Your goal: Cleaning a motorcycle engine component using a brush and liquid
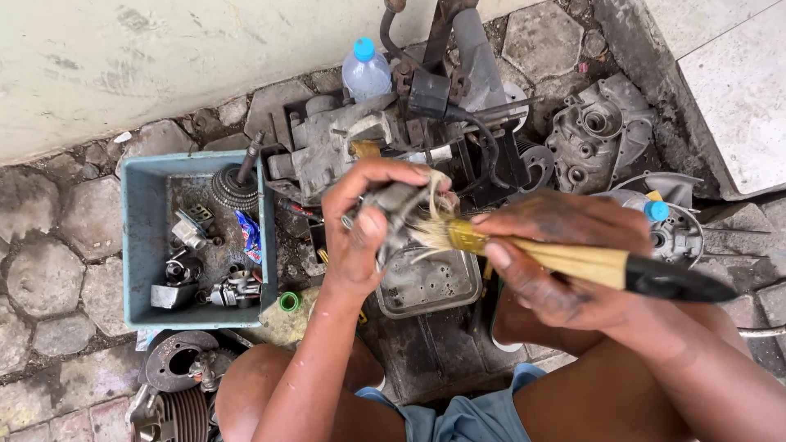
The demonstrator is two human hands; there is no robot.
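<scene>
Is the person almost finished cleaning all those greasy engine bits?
Probably not. Some small parts already lie in the blue-grey tray, though I cannot tell if they are clean. Right now the left hand holds a small metal part over a shallow metal pan while the right hand brushes it with a paintbrush. Bigger dirty pieces, like the engine casing, wait on the ground.

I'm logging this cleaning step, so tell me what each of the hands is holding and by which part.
The left hand grips a small grey metal engine part around its body. The right hand holds a paintbrush by its wooden handle, just behind the metal ferrule.
</scene>
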